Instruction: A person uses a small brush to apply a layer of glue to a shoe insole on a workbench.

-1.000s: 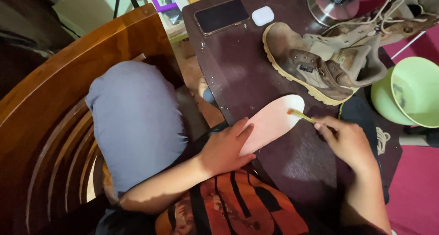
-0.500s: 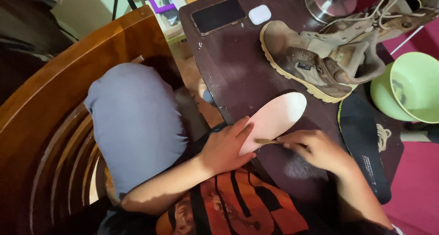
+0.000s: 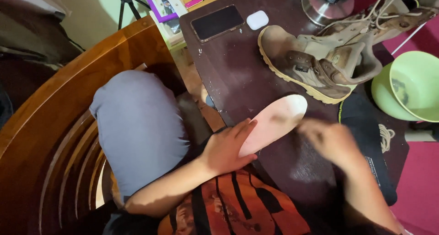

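Note:
A pale pink shoe insole (image 3: 274, 123) lies at the near edge of a dark brown table (image 3: 238, 75). My left hand (image 3: 226, 148) presses flat on its heel end and holds it down. My right hand (image 3: 331, 143), blurred by motion, sits just right of the insole's toe end, its fingers closed on a thin yellowish stick-like tool whose tip smears over the insole. A worn tan boot (image 3: 315, 63) with loose laces lies on its side just beyond the insole.
A black phone (image 3: 217, 22) and a small white case (image 3: 257, 20) lie at the table's far left. A green bowl (image 3: 411, 86) stands at the right, a flat black piece (image 3: 370, 139) and a coiled lace (image 3: 386, 136) beside it. A curved wooden chair frame (image 3: 68, 111) is at my left.
My right hand swept the thin tool along the insole, first toward the heel, then back to the toe end. The left hand stayed put. The camera shifted slightly.

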